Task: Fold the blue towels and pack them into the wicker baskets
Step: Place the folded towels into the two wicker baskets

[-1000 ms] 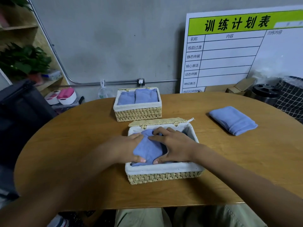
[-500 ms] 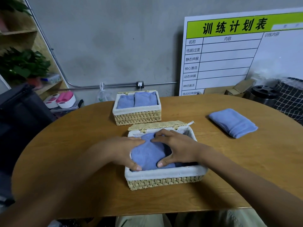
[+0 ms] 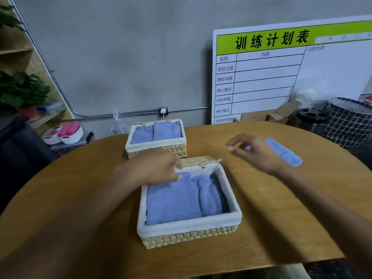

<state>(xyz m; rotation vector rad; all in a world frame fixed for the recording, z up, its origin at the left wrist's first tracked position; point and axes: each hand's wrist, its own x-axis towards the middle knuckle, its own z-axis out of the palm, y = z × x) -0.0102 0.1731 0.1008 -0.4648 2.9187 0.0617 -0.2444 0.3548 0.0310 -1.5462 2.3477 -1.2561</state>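
The near wicker basket (image 3: 189,235), lined in white, holds two folded blue towels side by side: a wide one (image 3: 173,200) on the left and a narrower one (image 3: 210,195) on the right. My left hand (image 3: 159,168) hovers over the basket's far left corner, fingers relaxed near the wide towel's far edge, holding nothing. My right hand (image 3: 253,152) is raised above the table to the right of the basket, fingers loosely spread and empty. Behind it lies a folded blue towel (image 3: 285,153), partly hidden. The far wicker basket (image 3: 157,144) holds two folded towels.
The round wooden table (image 3: 80,194) carries both baskets. A white and green chart board (image 3: 281,77) leans on the wall at the back right. A black canister (image 3: 311,117) and a checked bag (image 3: 350,125) stand beyond the table's right edge.
Both hands have lifted off the towel in the near basket. My right hand has swung right toward the loose towel; my left hand has moved to the basket's far left corner.
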